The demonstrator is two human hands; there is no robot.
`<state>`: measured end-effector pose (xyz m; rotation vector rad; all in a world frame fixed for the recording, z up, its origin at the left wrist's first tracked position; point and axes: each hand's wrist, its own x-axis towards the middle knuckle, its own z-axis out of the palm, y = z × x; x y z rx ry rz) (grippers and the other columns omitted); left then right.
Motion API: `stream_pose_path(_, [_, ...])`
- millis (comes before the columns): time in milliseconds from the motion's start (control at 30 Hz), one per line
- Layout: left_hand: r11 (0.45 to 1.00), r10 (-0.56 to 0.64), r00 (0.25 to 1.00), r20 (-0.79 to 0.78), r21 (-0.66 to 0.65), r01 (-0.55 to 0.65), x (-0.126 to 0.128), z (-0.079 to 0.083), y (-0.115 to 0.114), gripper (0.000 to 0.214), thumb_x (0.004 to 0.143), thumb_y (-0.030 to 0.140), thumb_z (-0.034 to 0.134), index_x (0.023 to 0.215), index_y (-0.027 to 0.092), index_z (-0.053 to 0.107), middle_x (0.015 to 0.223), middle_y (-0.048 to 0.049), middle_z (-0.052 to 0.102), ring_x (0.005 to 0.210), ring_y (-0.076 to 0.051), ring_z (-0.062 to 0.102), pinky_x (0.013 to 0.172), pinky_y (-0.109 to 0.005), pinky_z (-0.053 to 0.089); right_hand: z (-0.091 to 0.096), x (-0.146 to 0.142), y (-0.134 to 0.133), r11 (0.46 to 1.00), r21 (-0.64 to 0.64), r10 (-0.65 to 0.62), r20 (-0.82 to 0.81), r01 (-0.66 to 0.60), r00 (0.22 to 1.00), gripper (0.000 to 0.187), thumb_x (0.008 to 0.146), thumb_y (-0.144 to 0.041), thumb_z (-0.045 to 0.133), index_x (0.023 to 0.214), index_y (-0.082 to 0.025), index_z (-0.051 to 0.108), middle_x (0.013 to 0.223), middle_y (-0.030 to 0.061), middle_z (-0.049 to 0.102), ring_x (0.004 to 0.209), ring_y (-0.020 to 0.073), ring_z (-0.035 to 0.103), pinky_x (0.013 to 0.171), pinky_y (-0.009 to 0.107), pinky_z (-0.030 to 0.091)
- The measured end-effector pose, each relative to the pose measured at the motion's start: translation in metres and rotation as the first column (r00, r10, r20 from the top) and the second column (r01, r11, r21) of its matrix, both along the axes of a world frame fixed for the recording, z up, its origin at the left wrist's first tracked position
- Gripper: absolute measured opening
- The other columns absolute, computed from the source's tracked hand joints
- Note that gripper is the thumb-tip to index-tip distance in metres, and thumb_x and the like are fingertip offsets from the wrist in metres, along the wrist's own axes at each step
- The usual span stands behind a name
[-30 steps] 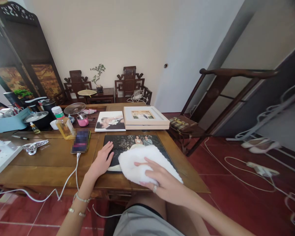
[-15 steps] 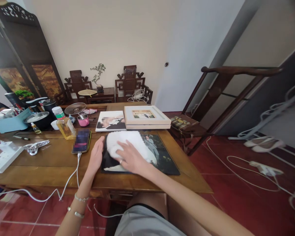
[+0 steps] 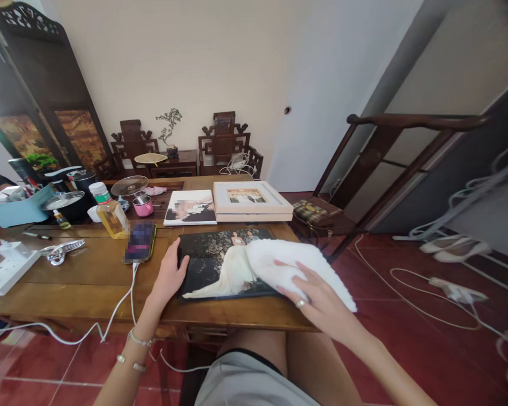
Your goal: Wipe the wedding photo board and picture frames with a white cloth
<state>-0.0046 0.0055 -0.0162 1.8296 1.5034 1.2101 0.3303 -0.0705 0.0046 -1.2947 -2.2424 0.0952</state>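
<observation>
A dark photo panel (image 3: 207,256), printed with a couple in wedding clothes, lies flat on the wooden table. My left hand (image 3: 169,273) rests along its left edge, fingers stretched and together, thumb apart. A white fluffy cloth (image 3: 313,256) covers the panel's right part and hangs past its right edge. Pressed down on the cloth is my right hand (image 3: 315,296), its fingers bent into the fabric and a ring on one finger. The panel's right corners are hidden beneath the cloth.
Behind the panel lie a white photo print (image 3: 190,207) and stacked white frames (image 3: 252,202). Left of my hand are a charging phone (image 3: 139,243), a bottle (image 3: 112,217), a pink cup (image 3: 143,206) and a power strip (image 3: 11,270). A wooden chair (image 3: 375,146) stands right.
My right hand has slid the white cloth rightward across the panel, uncovering the picture's left and middle. My left hand stays at the left edge.
</observation>
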Motion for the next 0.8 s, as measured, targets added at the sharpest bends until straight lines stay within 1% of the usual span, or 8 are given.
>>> stream_pose_path(100, [0.994,-0.009,0.985,0.174,-0.107,0.028,-0.002,0.006,0.0,0.055,0.085,0.028,0.053,0.137,0.022,0.038,0.142,-0.0131,0.045,0.131,-0.025,0.043,0.105,-0.043,0.039,-0.004,-0.003,0.014,0.992,0.029,-0.119,-0.028,0.12,0.993,0.02,0.088,-0.028,0.044,0.072,-0.024,0.055,0.105,0.0114,0.069,0.114,0.0337,0.055,0.1,0.055,0.037])
stream_pose_path(167, [0.977,0.028,0.93,0.366,-0.205,0.051,-0.004,0.018,-0.001,0.056,0.086,0.029,0.053,0.138,0.024,0.035,0.141,-0.0144,0.046,0.129,-0.025,0.045,0.102,-0.042,0.042,-0.002,-0.019,0.018,0.99,0.057,-0.13,-0.008,0.13,0.991,0.02,0.089,-0.026,0.043,0.076,-0.023,0.057,0.104,0.0131,0.069,0.118,0.0326,0.052,0.1,0.055,0.036])
stream_pose_path(300, [0.939,0.125,0.733,0.668,-0.318,0.129,-0.009,0.05,-0.011,0.059,0.084,0.031,0.055,0.139,0.026,0.034,0.135,-0.0137,0.051,0.112,-0.025,0.06,0.088,-0.041,0.051,0.009,-0.069,0.01,0.994,0.096,0.044,0.039,-0.048,0.998,0.017,0.089,-0.033,0.05,0.081,-0.021,0.06,0.122,0.0155,0.062,0.128,0.0293,0.042,0.106,0.055,0.028])
stream_pose_path(400, [0.945,0.135,0.649,0.748,-0.294,0.142,-0.01,0.074,-0.023,0.054,0.085,0.033,0.05,0.137,0.026,0.037,0.131,-0.0113,0.054,0.105,-0.024,0.064,0.084,-0.04,0.054,0.016,-0.103,0.0,0.964,0.167,0.192,0.105,-0.208,0.976,0.028,0.077,-0.043,0.068,0.09,-0.019,0.061,0.143,0.0187,0.041,0.136,0.0327,0.028,0.11,0.058,0.019])
stream_pose_path(500, [0.955,0.07,0.677,0.733,-0.246,0.167,-0.008,0.094,-0.037,0.052,0.088,0.037,0.042,0.138,0.026,0.035,0.134,-0.0106,0.051,0.11,-0.025,0.061,0.089,-0.043,0.053,0.019,-0.122,-0.004,0.945,0.26,0.162,0.152,-0.198,0.975,0.022,0.07,-0.023,0.071,0.089,-0.018,0.061,0.147,0.0203,0.032,0.136,0.0348,0.026,0.108,0.057,0.024])
stream_pose_path(633, [0.979,-0.065,0.775,0.628,-0.112,0.172,-0.001,0.113,-0.051,0.051,0.09,0.046,0.035,0.139,0.03,0.033,0.14,-0.0069,0.047,0.122,-0.027,0.052,0.098,-0.046,0.048,0.026,-0.124,-0.002,0.903,0.418,0.073,0.069,-0.096,0.995,0.018,0.067,-0.01,0.057,0.08,-0.021,0.062,0.137,0.0172,0.049,0.128,0.0324,0.041,0.1,0.049,0.04])
stream_pose_path(733, [0.982,-0.154,0.768,0.621,0.009,0.19,0.01,0.114,-0.054,0.05,0.092,0.049,0.029,0.139,0.031,0.035,0.141,-0.0053,0.046,0.128,-0.028,0.047,0.101,-0.05,0.045,0.044,-0.112,-0.004,0.877,0.48,0.015,-0.085,0.028,0.996,0.016,0.069,-0.014,0.052,0.076,-0.023,0.063,0.12,0.0143,0.062,0.116,0.0313,0.053,0.092,0.045,0.047])
stream_pose_path(800, [0.964,-0.179,0.75,0.637,-0.037,0.262,0.019,0.102,-0.052,0.051,0.092,0.048,0.029,0.138,0.028,0.036,0.143,-0.0072,0.044,0.129,-0.029,0.045,0.1,-0.05,0.046,0.061,-0.102,-0.006,0.878,0.438,-0.077,-0.263,0.19,0.962,0.011,0.074,-0.021,0.052,0.071,-0.023,0.063,0.093,0.013,0.07,0.096,0.0309,0.063,0.081,0.042,0.052])
